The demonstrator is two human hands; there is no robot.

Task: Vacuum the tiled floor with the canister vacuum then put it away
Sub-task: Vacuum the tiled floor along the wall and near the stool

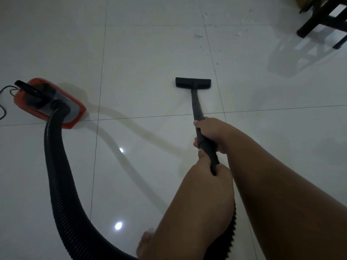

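Vacuuming mid-run: right hand (211,134) and left hand (207,175) both wrap the slim black wand (197,106), flat black floor nozzle (193,83) on the glossy white tiled floor (150,53), apparent specks (198,36) ahead uncollected, orange-and-grey canister vacuum (50,104) at left, unstowed.

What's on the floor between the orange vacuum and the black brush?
Nothing but bare floor from vacuum to brush, in the head view.
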